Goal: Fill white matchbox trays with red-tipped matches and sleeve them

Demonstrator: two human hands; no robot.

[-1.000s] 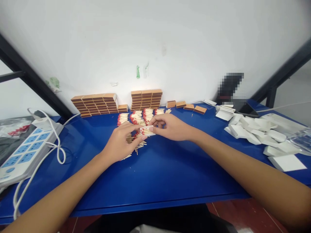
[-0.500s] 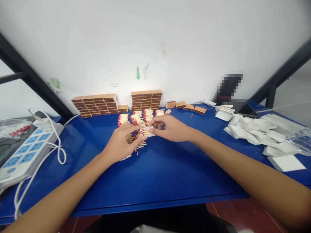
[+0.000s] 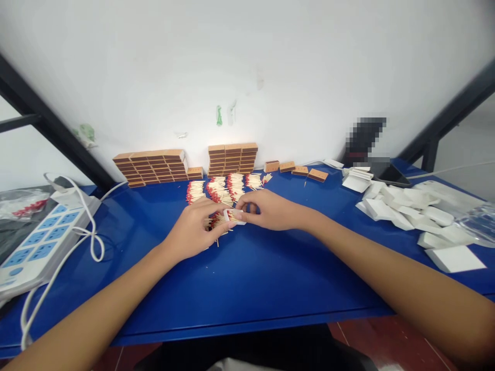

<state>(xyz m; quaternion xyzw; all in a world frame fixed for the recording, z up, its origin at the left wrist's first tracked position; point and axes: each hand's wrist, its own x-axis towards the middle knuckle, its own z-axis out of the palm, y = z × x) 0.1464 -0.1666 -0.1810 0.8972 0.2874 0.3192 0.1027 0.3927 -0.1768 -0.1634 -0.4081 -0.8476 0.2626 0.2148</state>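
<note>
A small white matchbox tray with some red-tipped matches in it is held between my two hands. My left hand is closed on its left end, thumb in front and fingers behind. At its right end my right hand grips it with thumb and fingertips. Piles of loose matches lie just behind the hands, and more matches show under my left hand, partly hidden by it.
Stacked matchboxes and a second stack line the wall. Several single matchboxes lie right of them. White empty trays are heaped at right, near a dark phone. A power strip with white cables is at left.
The tray has moved slightly down and now shows its white side wall more plainly. Both hands have come a little closer around it, my right hand lower than before.
</note>
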